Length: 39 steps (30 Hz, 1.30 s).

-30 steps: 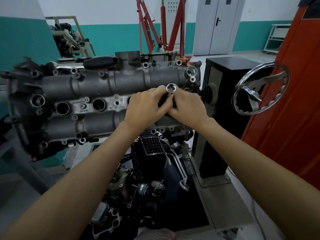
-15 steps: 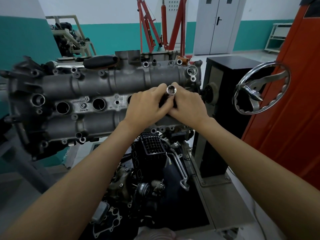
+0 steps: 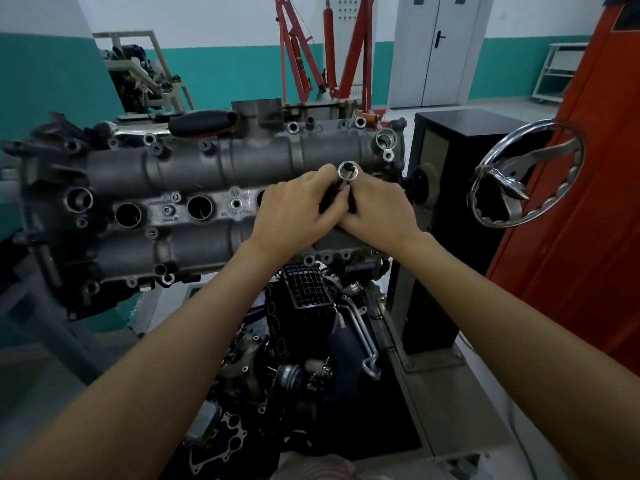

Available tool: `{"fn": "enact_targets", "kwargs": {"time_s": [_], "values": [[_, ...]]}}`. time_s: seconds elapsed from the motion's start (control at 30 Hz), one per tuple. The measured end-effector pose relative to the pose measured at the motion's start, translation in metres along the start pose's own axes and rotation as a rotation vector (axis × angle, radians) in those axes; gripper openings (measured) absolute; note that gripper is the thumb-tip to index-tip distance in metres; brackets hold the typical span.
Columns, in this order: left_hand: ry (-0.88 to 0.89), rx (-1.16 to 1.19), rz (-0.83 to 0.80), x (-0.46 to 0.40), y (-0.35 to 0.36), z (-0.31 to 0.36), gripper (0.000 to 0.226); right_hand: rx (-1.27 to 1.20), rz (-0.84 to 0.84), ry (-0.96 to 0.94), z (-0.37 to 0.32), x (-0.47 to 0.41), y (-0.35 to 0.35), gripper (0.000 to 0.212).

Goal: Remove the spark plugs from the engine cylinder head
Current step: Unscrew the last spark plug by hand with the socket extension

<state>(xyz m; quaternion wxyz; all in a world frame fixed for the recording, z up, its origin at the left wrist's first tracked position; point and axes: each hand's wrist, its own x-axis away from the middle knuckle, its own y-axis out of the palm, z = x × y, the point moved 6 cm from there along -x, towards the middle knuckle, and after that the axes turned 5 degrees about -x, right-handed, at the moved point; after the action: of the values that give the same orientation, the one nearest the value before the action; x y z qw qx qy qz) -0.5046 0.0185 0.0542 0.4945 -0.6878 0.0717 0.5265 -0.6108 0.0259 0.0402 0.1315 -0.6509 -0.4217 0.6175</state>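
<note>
**Socket in both hands over the right-end plug hole**

Largest first: the cylinder head (image 3: 214, 188) is rough cast grey metal on a stand, heavy and rigid by our read, so it won't shift under hand force. Along its middle strip run round plug holes (image 3: 200, 206), dark inside; we can't see any spark plugs in them.

Toward the head's right end, our left hand (image 3: 294, 216) and right hand (image 3: 379, 213) meet, fingers curled and pressed together around a dark tool shaft. What the fingertips pinch underneath is hidden.

Just above the knuckles sticks out a socket (image 3: 347, 170): polished steel tube, open mouth toward us. We judge it stiff, light and slick if oily, so grip the shaft low, not the shiny rim. Plugs have brittle ceramic; lift straight out.
</note>
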Motion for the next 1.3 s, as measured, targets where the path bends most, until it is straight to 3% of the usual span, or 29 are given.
{"fn": "enact_targets", "kwargs": {"time_s": [0.2, 0.43, 0.63, 0.77, 0.9, 1.1, 1.3], "values": [[-0.019, -0.011, -0.028, -0.0009, 0.0024, -0.0042, 0.057, -0.009, 0.080, -0.043, -0.0030, 0.0020, -0.0049, 0.018], [0.013, 0.029, -0.009, -0.0007, 0.0000, 0.0012, 0.029, -0.005, -0.017, 0.001, -0.0007, 0.0000, 0.0003, 0.020], [-0.030, -0.005, 0.019, -0.0009, 0.0005, -0.0062, 0.052, 0.007, 0.033, -0.026, -0.0016, 0.0009, -0.0026, 0.026], [0.005, 0.011, -0.005, -0.0009, 0.0010, -0.0013, 0.046, 0.022, -0.015, -0.038, -0.0025, 0.0008, -0.0001, 0.020], [0.000, 0.025, 0.011, -0.0010, 0.0001, -0.0003, 0.034, 0.023, -0.025, -0.005, 0.0005, -0.0011, 0.0018, 0.028], [-0.010, -0.023, -0.009, -0.0007, 0.0022, -0.0053, 0.059, -0.025, 0.057, -0.045, -0.0017, 0.0008, -0.0036, 0.016], [-0.007, 0.011, -0.011, -0.0011, 0.0025, -0.0003, 0.038, -0.021, -0.039, 0.007, 0.0013, -0.0001, 0.0011, 0.020]]}}
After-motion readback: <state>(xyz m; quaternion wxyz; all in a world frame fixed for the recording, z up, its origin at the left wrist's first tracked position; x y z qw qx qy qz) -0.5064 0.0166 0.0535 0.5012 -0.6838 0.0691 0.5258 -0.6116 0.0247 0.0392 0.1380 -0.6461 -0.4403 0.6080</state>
